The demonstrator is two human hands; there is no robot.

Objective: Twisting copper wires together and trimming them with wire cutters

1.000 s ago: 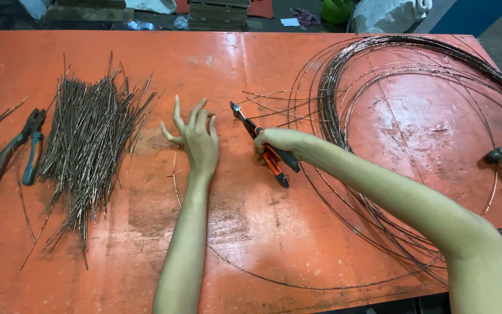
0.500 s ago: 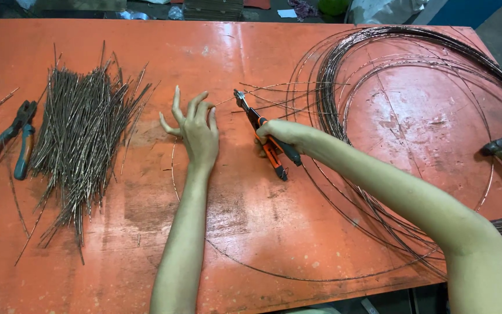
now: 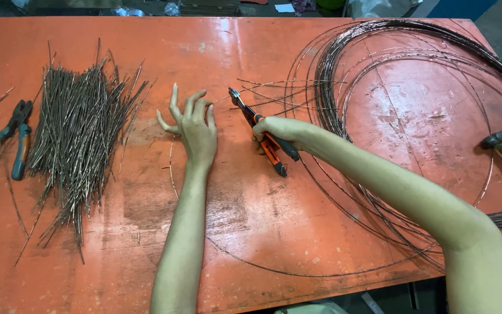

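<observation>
Clearly the step in hand is cutting wire to length: the right hand [image 3: 277, 132] has its fingers closed round the orange-handled cutters [image 3: 261, 131], whose tip meets a thin strand near the desk's middle. The left hand [image 3: 193, 129] lies flat, fingers spread, pressing that strand down and gripping nothing. A next cut would call for the strand held taut. The wire coil [image 3: 413, 110], dark and springy, fills the desk's right side.
</observation>
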